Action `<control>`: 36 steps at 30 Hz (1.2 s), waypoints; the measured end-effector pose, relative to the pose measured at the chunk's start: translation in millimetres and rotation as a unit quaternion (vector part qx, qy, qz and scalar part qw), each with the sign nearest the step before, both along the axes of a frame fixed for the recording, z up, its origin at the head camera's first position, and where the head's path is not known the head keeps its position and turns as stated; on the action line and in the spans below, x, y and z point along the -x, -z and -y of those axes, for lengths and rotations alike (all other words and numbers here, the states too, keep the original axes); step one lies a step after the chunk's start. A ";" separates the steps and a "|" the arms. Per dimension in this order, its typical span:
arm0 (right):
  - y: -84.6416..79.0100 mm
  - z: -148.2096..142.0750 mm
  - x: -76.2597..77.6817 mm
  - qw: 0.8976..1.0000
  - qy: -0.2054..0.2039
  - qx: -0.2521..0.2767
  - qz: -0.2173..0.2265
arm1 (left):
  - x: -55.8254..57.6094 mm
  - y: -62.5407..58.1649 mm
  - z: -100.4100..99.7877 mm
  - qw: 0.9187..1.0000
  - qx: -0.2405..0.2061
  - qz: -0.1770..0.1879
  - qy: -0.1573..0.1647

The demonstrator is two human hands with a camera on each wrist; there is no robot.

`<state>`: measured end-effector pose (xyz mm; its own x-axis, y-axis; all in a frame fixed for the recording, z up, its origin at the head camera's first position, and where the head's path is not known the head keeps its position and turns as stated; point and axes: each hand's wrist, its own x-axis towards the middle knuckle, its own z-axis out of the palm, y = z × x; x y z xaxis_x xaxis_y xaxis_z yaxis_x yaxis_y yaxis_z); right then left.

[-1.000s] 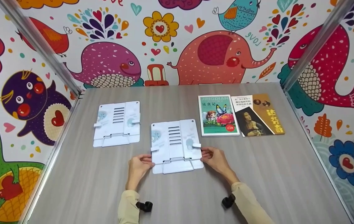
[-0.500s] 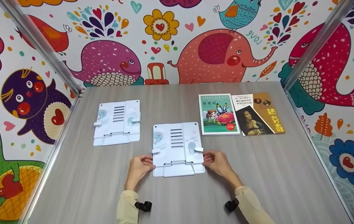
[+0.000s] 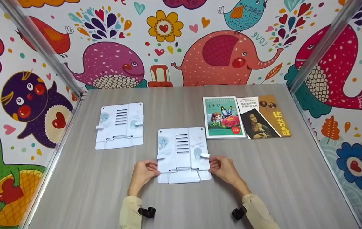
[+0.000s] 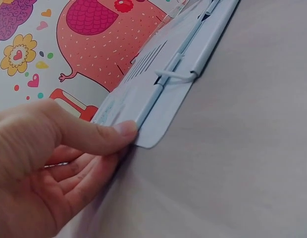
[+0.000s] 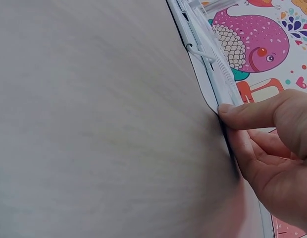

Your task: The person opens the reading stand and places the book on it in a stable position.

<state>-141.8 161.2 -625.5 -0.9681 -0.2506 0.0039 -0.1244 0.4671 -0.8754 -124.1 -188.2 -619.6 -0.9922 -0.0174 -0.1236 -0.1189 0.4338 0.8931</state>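
Observation:
A white folding book stand [image 3: 183, 152] with slots, side clips and a wire bracket lies folded flat in the middle of the head view. My left hand [image 3: 144, 174] pinches its lower left edge, the thumb on top and the fingers curled at the side. On the opposite edge my right hand [image 3: 227, 171] pinches the stand in the same way. The left wrist view shows the left thumb [image 4: 125, 129] pressed on the corner of the stand [image 4: 156, 119]. In the right wrist view the right thumb [image 5: 228, 110] rests on the stand's edge.
A second white book stand [image 3: 119, 125] lies folded at the left rear of the grey wooden table [image 3: 73, 190]. At the right rear lie a green book [image 3: 224, 117] and a brown-and-white book [image 3: 263, 117], side by side. Walls with cartoon animals surround the table.
Both hands have drawn the middle book stand a little toward me and slightly right, and it now sits straighter. The second stand and the books have stayed in place.

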 end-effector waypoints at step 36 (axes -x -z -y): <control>-3.5 41.4 -33.6 0.994 -0.019 -0.054 -0.097 | 63.1 3.5 -14.0 0.997 0.022 -0.022 -0.071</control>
